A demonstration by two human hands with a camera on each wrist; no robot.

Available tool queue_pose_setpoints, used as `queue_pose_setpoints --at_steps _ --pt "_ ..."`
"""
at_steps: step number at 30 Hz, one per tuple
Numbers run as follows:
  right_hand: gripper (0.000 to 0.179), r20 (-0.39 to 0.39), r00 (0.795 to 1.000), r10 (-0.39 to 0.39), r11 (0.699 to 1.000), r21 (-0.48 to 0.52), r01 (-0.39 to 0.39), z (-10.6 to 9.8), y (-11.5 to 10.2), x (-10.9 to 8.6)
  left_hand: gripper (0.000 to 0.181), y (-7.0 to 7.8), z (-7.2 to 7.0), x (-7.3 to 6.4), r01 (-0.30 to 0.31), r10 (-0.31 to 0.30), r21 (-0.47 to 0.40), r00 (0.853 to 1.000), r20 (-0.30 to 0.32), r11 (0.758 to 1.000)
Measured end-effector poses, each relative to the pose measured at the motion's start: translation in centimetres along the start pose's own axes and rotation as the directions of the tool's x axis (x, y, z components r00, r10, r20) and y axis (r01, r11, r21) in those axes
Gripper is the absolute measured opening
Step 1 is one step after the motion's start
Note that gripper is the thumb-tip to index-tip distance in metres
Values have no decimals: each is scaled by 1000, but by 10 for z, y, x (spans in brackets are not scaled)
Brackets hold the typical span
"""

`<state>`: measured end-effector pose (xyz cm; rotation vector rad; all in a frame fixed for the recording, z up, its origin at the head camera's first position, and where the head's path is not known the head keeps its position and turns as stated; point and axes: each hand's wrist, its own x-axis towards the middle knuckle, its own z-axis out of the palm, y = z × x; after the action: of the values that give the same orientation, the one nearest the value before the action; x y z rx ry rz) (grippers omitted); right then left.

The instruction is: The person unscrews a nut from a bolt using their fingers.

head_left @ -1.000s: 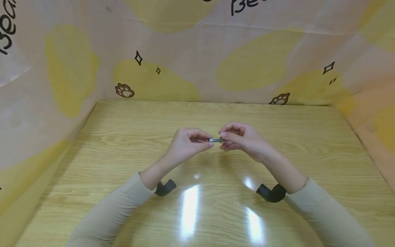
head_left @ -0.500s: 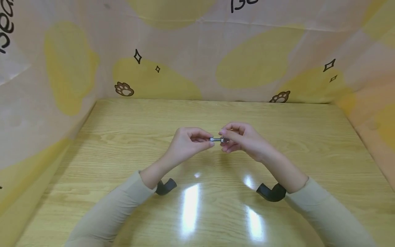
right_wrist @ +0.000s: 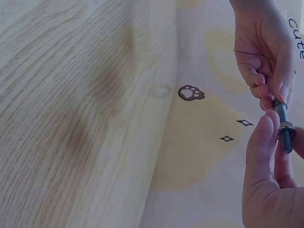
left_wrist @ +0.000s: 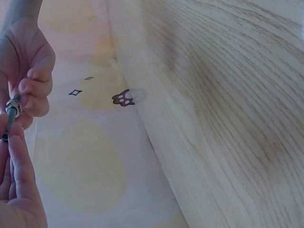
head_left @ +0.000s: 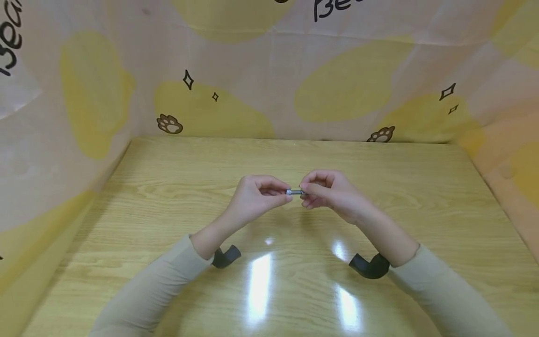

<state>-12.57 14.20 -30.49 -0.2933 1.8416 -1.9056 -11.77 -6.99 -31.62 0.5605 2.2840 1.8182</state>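
A small metal bolt (head_left: 296,192) is held level in the air between the two hands. My left hand (head_left: 258,194) pinches its head end between thumb and fingers. Farther along the shank sits a hex nut (right_wrist: 287,128), and the threaded tip of the bolt sticks out past it in the right wrist view. With thumb and fingers, my right hand (head_left: 334,193) pinches the nut, which is mostly covered in the head view. The left wrist view also shows the nut (left_wrist: 14,107) around the bolt, near the curled fingers of the right hand.
Below the hands is a wood-grain tabletop (head_left: 202,164) with bright light reflections. A patterned cloth (head_left: 252,70) with yellow patches and paw prints stands along the back and both sides. Black curved pieces (head_left: 370,266) show at both wrists beside the sleeves.
Half a second ago the right fingers were spread apart and the nut showed between them; now they have closed on it. The left hand has stayed in place.
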Motion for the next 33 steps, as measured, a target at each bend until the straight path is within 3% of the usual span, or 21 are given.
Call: queue_pose_setpoints --at_steps 5,13,20,26,33 --pt "20 24 999 -48 998 39 47 -1 3 -1 17 -3 0 -1 7 -7 -2 1000 -1 1000" --pt "5 -6 1000 16 998 59 -16 1 2 0 17 -2 -1 -1 5 -5 -1 1000 -2 1000" --pt "22 5 1000 -13 998 58 13 -2 3 -1 17 0 -1 -1 2 -2 6 1000 -6 1000" --pt "7 -21 999 33 998 60 -32 -1 1 -1 17 1 -1 -1 0 0 0 1000 -7 1000" --pt "18 7 1000 -7 999 37 7 -2 2 -2 17 2 -1 -2 -6 6 -5 1000 -4 1000"
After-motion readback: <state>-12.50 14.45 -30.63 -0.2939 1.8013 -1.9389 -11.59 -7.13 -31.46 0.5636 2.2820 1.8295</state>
